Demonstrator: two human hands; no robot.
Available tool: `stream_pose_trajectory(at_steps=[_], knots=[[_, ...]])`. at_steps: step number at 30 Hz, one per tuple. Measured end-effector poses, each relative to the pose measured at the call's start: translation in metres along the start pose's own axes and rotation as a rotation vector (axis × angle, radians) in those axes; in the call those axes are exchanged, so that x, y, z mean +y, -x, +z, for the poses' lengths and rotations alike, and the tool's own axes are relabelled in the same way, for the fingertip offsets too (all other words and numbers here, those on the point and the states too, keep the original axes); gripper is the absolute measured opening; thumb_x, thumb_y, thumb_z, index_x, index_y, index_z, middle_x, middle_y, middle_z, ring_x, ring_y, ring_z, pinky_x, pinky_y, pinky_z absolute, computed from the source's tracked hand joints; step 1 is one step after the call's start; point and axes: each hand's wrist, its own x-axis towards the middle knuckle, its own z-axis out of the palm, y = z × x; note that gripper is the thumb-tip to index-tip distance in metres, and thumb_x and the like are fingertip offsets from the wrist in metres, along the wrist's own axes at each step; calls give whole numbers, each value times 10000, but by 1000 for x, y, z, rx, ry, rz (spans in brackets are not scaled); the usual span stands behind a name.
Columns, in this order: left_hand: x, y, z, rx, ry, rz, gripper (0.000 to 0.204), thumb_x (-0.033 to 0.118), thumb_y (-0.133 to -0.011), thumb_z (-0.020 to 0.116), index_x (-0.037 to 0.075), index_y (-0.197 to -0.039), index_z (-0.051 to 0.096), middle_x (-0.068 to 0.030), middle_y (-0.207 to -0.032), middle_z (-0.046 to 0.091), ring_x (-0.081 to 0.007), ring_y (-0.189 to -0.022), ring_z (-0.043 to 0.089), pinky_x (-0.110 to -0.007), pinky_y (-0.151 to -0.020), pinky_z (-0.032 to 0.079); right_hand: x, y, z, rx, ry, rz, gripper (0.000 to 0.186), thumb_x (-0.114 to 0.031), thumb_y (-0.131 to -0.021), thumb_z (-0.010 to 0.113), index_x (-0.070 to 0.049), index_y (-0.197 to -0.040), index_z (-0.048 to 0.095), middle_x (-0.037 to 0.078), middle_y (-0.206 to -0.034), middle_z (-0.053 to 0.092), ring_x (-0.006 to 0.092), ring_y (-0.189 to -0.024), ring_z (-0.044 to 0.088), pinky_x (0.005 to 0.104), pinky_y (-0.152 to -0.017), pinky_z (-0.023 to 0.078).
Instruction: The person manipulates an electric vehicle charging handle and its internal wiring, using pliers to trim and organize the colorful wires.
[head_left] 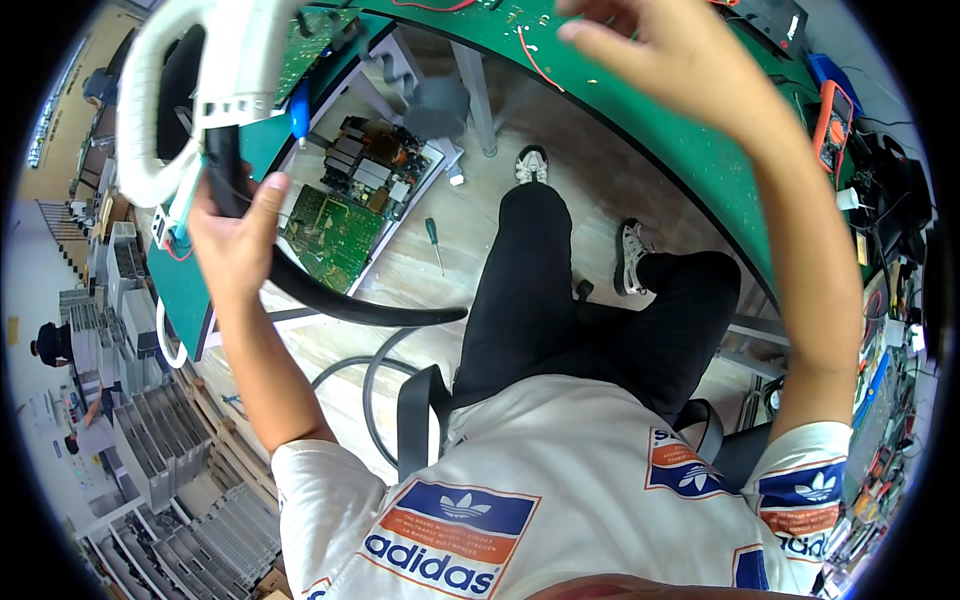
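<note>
At the upper left, my left hand (235, 220) is closed around a thick black cable (350, 308). The cable runs from the base of a white charging gun (240, 70) with a looped handle, whose top is cut off by the frame edge. Below my hand the cable bends down toward my lap. Over the green bench top (500, 40), my right hand (640, 40) is raised with its fingers apart and nothing visible in it; the upper part leaves the picture. A thin red wire (538, 60) lies on the bench close to it.
Green circuit boards (335, 235) rest on a low shelf at the left. A screwdriver (434, 245) lies on the floor. An orange multimeter (832, 125) stands at the right. Metal housings (165, 440) are stacked at the far left, where other people are visible.
</note>
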Motion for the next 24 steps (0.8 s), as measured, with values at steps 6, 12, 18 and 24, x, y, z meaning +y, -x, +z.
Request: stream_pose_trajectory(at_steps=[6, 12, 18, 24], knots=[[-37, 39, -13, -96, -58, -1, 424, 215, -788, 850, -13, -1034, 592, -6, -767, 583, -92, -663, 531, -247, -617, 450, -38, 39, 80, 4, -289, -135, 131, -100, -887, 688, 1, -959, 646, 101, -723, 637, 187, -636, 604, 324, -606, 495], [-82, 68, -16, -161, -125, -67, 379, 175, -792, 827, -10, -1036, 603, 2, -749, 572, -92, -664, 503, -256, -612, 437, -38, 88, 165, -251, -621, 32, 193, -176, -876, 701, -1, -953, 672, 140, -783, 696, 256, -713, 687, 367, -659, 543], [-121, 87, 15, -209, -108, -116, 361, 154, -771, 826, -10, -1008, 608, -19, -738, 600, -119, -660, 539, -284, -624, 470, -35, 118, 305, -418, -928, 117, 354, -215, -864, 727, 28, -1103, 630, 136, -839, 707, 206, -741, 678, 337, -673, 539], [-147, 73, 63, -364, -254, -128, 466, 205, -748, 824, -45, -1090, 629, -113, -751, 637, -209, -679, 587, -343, -689, 498, -49, 146, 411, -531, -756, 298, 735, -330, -843, 761, 39, -1387, 434, 275, -1239, 625, 353, -1140, 635, 400, -966, 503]])
